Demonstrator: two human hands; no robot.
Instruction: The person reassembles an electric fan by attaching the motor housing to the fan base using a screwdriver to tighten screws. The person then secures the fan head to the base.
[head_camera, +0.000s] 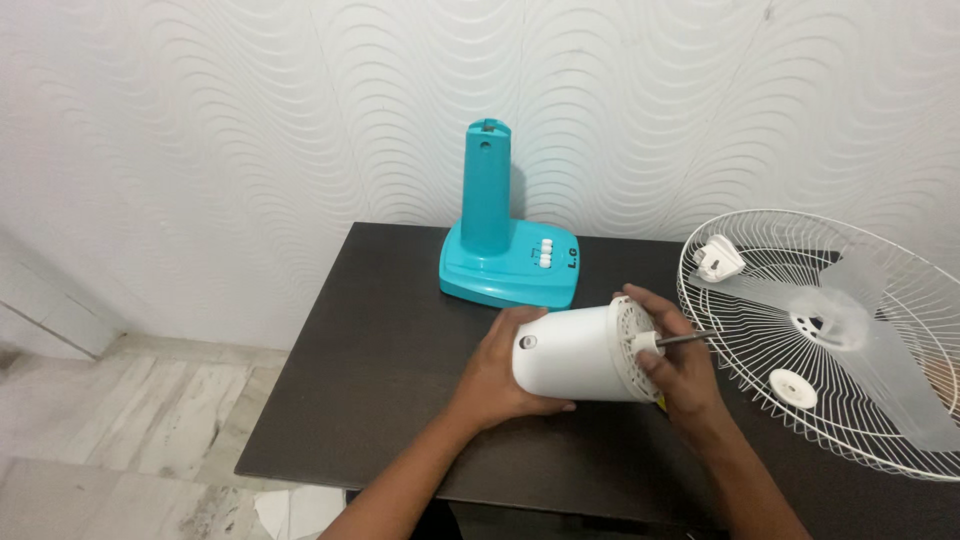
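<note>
A white fan motor housing (575, 352) lies on its side on the dark table (390, 340), its metal shaft (688, 340) pointing right. My left hand (500, 375) wraps around the housing's rounded back end. My right hand (680, 365) grips the front face of the housing, fingers around a small white collar at the base of the shaft.
A teal fan base with an upright column (495, 235) stands at the table's back. On the right lies a white wire fan guard (770, 330) holding a translucent blade (860, 330), a white cap (717, 258) and a white round nut (793, 388). The table's left edge drops to a tiled floor (130, 420).
</note>
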